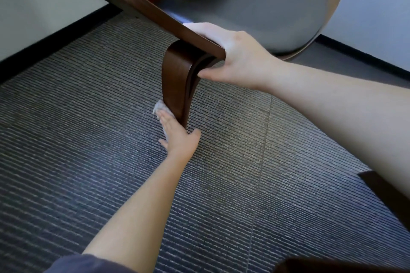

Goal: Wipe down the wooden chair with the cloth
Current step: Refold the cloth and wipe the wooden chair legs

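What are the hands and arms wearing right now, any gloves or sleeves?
No gloves: left hand and right hand are bare, with no watch or band at either wrist. The left arm is bare up to a dark grey-blue sleeve at the bottom edge. The right forearm is bare to the frame edge; no sleeve shows.

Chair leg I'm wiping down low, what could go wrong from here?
The cloth is only pressed flat under your left hand, so it may slip onto the carpet. Your right hand grips the end of the arm rail; leaning on it could shift the chair leg.
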`<state>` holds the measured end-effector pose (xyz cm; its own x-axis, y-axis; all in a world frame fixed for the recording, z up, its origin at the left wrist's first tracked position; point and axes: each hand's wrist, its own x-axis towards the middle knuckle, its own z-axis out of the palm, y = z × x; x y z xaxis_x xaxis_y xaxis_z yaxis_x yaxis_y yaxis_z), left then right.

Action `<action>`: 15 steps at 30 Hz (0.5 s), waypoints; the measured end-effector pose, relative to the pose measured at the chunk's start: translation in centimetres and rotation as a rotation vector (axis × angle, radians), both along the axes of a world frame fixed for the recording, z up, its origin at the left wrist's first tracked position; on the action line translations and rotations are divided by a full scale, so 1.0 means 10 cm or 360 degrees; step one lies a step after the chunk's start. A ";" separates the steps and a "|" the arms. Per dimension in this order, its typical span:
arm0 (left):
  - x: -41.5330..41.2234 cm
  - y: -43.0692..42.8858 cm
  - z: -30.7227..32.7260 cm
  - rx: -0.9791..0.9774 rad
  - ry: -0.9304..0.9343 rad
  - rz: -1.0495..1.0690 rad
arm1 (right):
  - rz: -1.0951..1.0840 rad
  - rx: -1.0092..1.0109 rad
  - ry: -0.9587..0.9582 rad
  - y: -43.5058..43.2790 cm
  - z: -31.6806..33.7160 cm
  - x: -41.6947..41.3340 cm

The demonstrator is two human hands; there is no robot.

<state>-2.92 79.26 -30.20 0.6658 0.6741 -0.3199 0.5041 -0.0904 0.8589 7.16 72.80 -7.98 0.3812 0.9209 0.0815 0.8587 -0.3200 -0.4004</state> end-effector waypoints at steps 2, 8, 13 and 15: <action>0.01 0.02 -0.12 -0.0157 0.0043 0.0054 | -0.0002 0.0009 0.0019 0.00 0.00 0.00; -0.06 0.02 -0.39 -0.0567 -0.0015 0.0131 | -0.0007 0.0004 0.0029 0.00 -0.01 0.00; -0.07 -0.06 -0.44 -0.0672 0.0047 0.0154 | -0.0008 -0.0001 0.0034 0.01 -0.01 0.00; -0.08 -0.10 -0.44 -0.0638 0.0052 0.0151 | -0.0006 0.0000 0.0034 0.00 -0.01 0.00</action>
<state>-3.74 78.21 -34.55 0.5918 0.5497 -0.5895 0.5214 0.2967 0.8001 7.16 72.84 -8.08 0.3866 0.9193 0.0737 0.8487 -0.3234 -0.4184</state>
